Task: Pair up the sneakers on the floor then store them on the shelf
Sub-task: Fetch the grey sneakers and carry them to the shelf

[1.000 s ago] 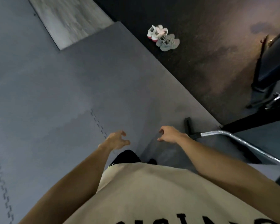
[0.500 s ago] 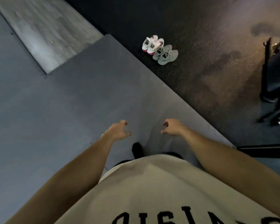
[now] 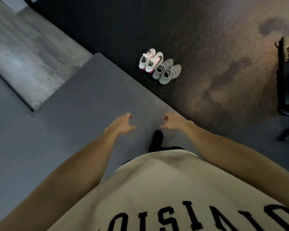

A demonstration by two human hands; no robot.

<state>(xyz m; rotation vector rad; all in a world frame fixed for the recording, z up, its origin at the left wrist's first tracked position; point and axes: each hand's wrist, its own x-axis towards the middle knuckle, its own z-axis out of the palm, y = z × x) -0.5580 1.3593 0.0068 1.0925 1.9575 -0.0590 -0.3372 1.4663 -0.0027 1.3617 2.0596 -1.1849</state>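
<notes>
Nearer now: four sneakers [image 3: 159, 65], two pairs.

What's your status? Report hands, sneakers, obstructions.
Left hand and right hand loosely curled, holding nothing. White-pink sneakers and grey sneakers paired side by side on dark floor, ahead. Nothing between.

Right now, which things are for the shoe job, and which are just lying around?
For the job:
white and pink sneakers
grey sneakers
left hand and right hand, both empty

Just there:
black frame on the right
grey floor mat
</notes>
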